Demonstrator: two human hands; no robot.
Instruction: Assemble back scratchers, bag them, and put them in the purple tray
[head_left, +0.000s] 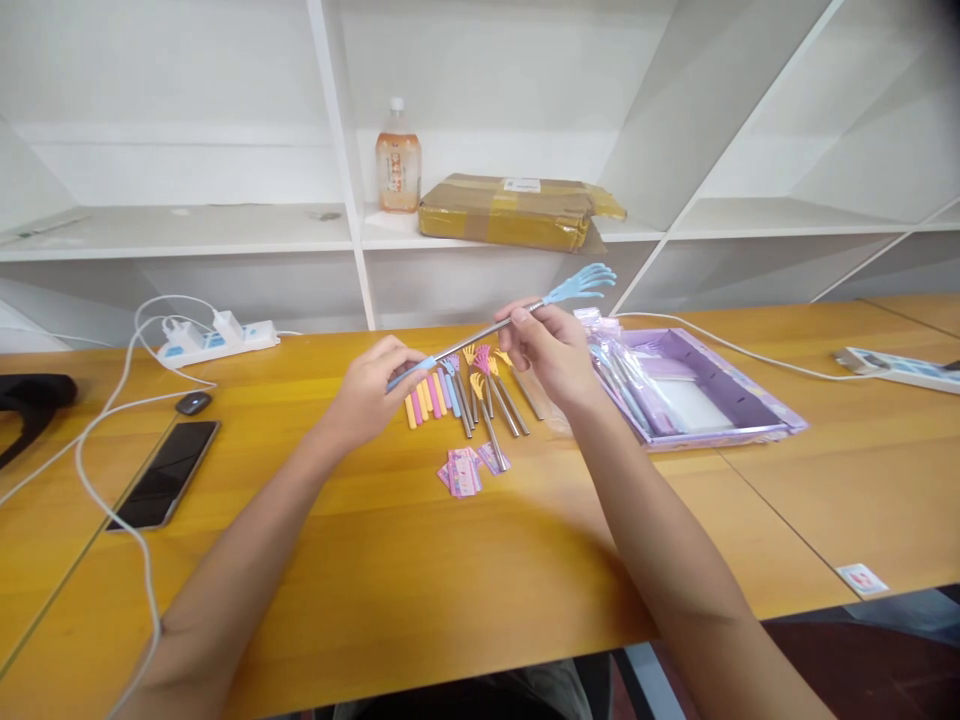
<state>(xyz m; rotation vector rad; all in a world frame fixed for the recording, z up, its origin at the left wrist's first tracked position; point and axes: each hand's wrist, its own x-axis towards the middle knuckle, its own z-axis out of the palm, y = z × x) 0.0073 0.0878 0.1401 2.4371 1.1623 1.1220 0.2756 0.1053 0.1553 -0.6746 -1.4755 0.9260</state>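
Note:
A back scratcher (480,336) with a light blue hand-shaped head and a thin metal rod is held slanting above the table, its head up to the right. My left hand (369,388) is closed round its blue handle end. Just below the head, my right hand (551,345) pinches the rod. Beneath them on the table lie several metal rods (510,405) with yellow, pink and purple hand-shaped heads. Beside these is a row of loose handles (427,398) in yellow, pink, purple and blue. Small printed cards (463,472) lie in front, partly overlapping.
At right, a purple box (739,385) holds back scratchers in clear plastic (637,385). A phone (166,475), a mouse (193,402), a white cable and a power strip (217,342) are at left. On the shelf stand a bottle (398,165) and a taped carton (510,212).

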